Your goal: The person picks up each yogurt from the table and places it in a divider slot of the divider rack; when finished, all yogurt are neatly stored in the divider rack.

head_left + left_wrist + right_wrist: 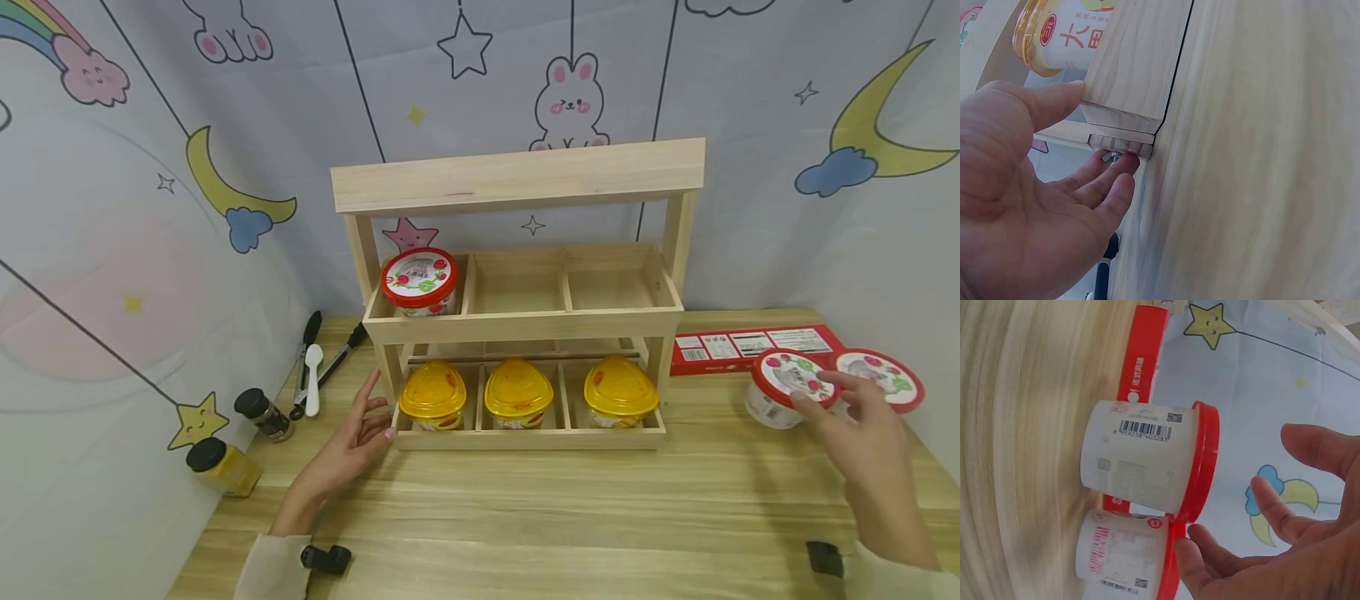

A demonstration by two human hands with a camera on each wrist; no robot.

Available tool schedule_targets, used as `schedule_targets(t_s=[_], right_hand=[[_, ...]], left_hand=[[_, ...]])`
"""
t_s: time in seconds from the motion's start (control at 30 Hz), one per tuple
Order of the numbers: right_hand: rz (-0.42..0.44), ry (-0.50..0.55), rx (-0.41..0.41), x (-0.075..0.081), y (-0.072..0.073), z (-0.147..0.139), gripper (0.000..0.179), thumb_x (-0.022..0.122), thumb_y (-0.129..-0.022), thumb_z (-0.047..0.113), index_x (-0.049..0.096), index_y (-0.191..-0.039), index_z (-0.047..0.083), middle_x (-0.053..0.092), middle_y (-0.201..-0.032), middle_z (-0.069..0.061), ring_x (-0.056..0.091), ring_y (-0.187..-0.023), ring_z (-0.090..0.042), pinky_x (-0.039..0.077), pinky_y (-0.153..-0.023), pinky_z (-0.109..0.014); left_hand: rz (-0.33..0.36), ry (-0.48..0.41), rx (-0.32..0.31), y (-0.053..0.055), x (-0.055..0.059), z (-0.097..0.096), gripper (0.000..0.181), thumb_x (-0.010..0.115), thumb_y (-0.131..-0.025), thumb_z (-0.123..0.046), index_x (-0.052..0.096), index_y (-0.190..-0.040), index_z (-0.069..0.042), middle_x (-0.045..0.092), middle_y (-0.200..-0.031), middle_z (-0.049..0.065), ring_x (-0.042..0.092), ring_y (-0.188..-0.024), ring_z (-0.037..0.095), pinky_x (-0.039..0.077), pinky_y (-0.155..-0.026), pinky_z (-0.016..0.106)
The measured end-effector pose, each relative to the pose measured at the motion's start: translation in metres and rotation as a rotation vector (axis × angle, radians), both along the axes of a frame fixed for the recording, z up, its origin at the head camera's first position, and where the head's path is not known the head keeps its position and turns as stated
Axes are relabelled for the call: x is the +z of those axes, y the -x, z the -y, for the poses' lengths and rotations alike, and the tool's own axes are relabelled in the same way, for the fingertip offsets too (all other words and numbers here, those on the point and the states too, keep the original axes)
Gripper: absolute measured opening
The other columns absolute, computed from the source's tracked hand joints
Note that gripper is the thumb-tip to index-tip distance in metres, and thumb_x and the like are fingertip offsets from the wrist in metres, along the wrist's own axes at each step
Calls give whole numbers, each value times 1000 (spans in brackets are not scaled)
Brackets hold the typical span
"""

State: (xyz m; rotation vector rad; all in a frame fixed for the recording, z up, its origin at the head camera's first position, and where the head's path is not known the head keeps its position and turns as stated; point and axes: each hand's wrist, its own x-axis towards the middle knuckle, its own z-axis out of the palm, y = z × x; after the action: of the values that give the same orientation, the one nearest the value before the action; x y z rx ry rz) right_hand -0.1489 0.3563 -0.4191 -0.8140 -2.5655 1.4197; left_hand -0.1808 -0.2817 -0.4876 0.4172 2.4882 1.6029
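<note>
My left hand (351,442) is at the lower left corner of a two-tier wooden rack (517,323). In the left wrist view its thumb touches the front board's end, while bent fingertips meet the side by a metal wing nut. My right hand (870,442) reaches over two white tubs with red lids; the nearer tub (1138,456) stands beside the other tub (1125,553). Its fingers are spread, and a gap shows between thumb and nearer lid. Another red-lidded tub (420,279) sits in the rack's upper left compartment. Yellow-lidded tubs (517,392) occupy the lower tier's three compartments.
Behind the right tubs lies a red box (750,346). Left of the rack are black-handled tongs (330,375), a white spoon (312,379), a dark-capped spice jar (262,414) and a yellow jar (225,467). A printed cloth (495,92) hangs behind.
</note>
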Motion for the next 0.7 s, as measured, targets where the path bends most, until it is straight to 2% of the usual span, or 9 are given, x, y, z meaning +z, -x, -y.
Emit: schedule_targets(t_s=[0.2, 0.27, 0.33, 0.43, 0.53, 0.63, 0.7], right_hand=[[29, 29, -3, -6, 5, -3, 80, 59, -107, 47, 27, -170, 9, 12, -179, -28, 21, -159, -56, 37, -121, -77], [41, 38, -3, -7, 6, -5, 81, 59, -106, 47, 27, -171, 11, 14, -179, -27, 24, -157, -54, 50, -111, -65], [52, 44, -2, -9, 7, -6, 79, 60, -106, 48, 28, -171, 15, 17, -178, -28, 29, -152, -52, 55, -94, -44], [45, 60, -15, -12, 8, -6, 74, 63, -105, 46, 34, -170, 25, 25, -176, -27, 37, -142, -45, 43, -75, -21], [21, 102, -49, -17, 10, -5, 69, 67, -104, 41, 39, -167, 34, 39, -165, -18, 45, -127, -30, 45, -70, -10], [-4, 166, -71, -22, 11, -4, 69, 68, -105, 37, 38, -167, 38, 38, -166, -9, 43, -128, -21, 48, -69, -3], [-17, 220, -74, -26, 11, -4, 70, 69, -105, 36, 37, -167, 40, 31, -174, -6, 41, -137, -21, 50, -69, -3]], left_hand=[[5, 0, 4, 0, 0, 0, 96, 62, -110, -14, -5, -173, -39, 28, -165, 34, 43, -151, 57, 46, -120, 28], [8, -4, 5, 0, 0, 0, 96, 62, -110, -14, -5, -173, -39, 28, -164, 35, 43, -151, 58, 47, -120, 28], [10, -5, 7, -1, 0, 0, 96, 62, -110, -14, -5, -173, -40, 28, -165, 34, 43, -151, 57, 46, -120, 28], [11, -2, 10, -1, 0, 0, 95, 62, -110, -15, -5, -173, -41, 28, -165, 34, 43, -151, 57, 46, -121, 29], [8, 4, 11, -1, 0, 0, 95, 62, -110, -16, -4, -173, -41, 29, -165, 33, 44, -151, 57, 46, -121, 31], [5, 9, 10, -1, 1, -1, 95, 62, -110, -16, -4, -173, -41, 29, -165, 33, 44, -151, 56, 46, -122, 34], [4, 13, 10, -1, 1, -1, 95, 62, -110, -17, -4, -173, -41, 29, -165, 33, 44, -151, 56, 46, -122, 36]])
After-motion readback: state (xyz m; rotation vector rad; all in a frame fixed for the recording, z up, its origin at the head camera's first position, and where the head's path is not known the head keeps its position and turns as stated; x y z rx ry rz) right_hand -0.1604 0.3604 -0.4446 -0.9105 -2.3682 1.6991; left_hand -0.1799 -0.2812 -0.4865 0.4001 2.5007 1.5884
